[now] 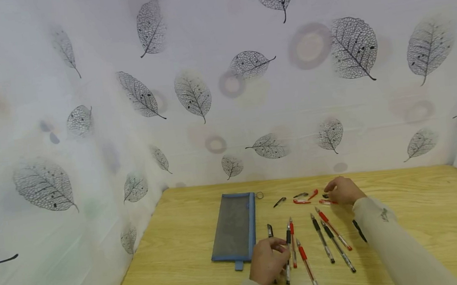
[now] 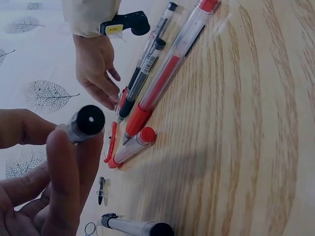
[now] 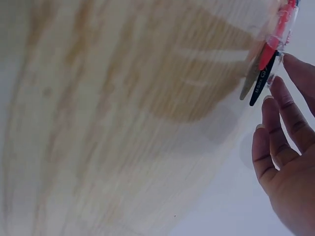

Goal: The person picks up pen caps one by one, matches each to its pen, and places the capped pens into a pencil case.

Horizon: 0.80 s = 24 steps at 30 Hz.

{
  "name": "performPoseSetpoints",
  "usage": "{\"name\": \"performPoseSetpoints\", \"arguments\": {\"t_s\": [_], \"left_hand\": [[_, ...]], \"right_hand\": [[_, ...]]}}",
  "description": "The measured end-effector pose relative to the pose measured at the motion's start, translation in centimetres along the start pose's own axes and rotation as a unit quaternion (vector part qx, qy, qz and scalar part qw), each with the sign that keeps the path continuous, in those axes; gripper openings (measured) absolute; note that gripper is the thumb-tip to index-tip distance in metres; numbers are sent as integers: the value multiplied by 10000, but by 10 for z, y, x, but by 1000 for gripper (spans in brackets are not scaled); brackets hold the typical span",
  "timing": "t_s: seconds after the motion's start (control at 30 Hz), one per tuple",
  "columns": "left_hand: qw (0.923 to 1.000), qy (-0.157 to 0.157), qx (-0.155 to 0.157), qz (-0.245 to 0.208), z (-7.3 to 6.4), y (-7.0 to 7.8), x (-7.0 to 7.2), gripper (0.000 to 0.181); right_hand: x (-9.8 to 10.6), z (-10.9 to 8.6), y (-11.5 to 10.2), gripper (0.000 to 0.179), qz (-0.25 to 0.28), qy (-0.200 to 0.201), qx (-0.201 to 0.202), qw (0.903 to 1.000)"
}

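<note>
My left hand [image 1: 269,261] pinches a black gel pen [image 1: 287,243] between thumb and fingers, tip pointing away. In the left wrist view its black end [image 2: 91,119] faces the camera. Far across the table, my right hand [image 1: 342,191] has its fingers loosely extended, fingertips right at a black pen cap [image 3: 262,81] with a clear body. A red pen cap [image 3: 275,42] lies against that cap. Near the left hand are a capped black pen [image 1: 270,231] and uncapped red gel pens [image 1: 293,242], [image 1: 308,266].
Uncapped black gel pens [image 1: 322,238] and another red pen [image 1: 334,229] lie right of centre. Several loose caps, including a red cap [image 1: 301,201] and a black cap [image 1: 279,201], lie farther back. A grey mesh pouch [image 1: 233,228] with blue edging lies at left.
</note>
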<state>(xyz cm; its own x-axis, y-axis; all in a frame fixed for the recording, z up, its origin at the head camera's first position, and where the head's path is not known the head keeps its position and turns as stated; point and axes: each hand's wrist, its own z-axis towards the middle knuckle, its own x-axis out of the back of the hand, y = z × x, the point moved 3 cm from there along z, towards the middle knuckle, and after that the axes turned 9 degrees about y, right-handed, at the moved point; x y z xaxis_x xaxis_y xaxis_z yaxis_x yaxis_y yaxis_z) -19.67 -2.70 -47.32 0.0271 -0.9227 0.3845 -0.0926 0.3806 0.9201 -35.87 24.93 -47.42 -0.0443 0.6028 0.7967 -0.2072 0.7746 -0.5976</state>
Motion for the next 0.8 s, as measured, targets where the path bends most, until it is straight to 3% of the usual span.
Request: {"name": "performPoseSetpoints", "arguments": {"t_s": [0.23,0.4,0.8], "left_hand": [[9999,-69,-72,-76,-1,1,3,19],[9999,-49,-27,-98,-1,2,3,19],[9995,-160,42,-260,0,0,1,17]], "right_hand": [[-5,4,10,17,-219,2,236,9995],[-6,1,14,13,-152,106,126,9997],[-1,-9,11,35,38,-24,122,9999]]}}
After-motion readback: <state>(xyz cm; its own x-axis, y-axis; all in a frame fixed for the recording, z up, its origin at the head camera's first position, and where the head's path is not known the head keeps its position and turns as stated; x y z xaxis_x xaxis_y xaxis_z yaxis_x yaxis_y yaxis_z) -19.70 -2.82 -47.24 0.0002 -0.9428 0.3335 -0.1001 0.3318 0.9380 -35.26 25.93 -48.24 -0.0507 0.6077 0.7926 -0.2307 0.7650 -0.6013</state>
